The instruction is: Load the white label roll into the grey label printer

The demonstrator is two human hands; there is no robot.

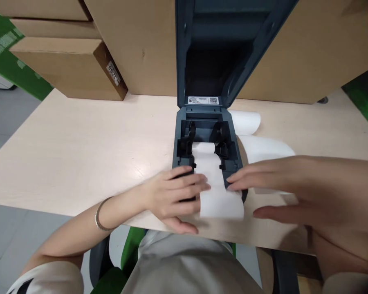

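A dark blue-grey label printer stands on the table with its lid raised. White paper runs forward through the printer and hangs over its front. My left hand lies over the printer's front left side, fingers stretched out, with fingertips on the left edge of the paper. On the other side, my right hand is open, its fingertips at the printer's front right edge near the paper. Part of this hand is blurred. Loose white paper lies on the table to the right of the printer.
Cardboard boxes stand at the back left, and a large cardboard panel rises behind the printer. The pale wooden table extends left and right. Its front edge is close to my body.
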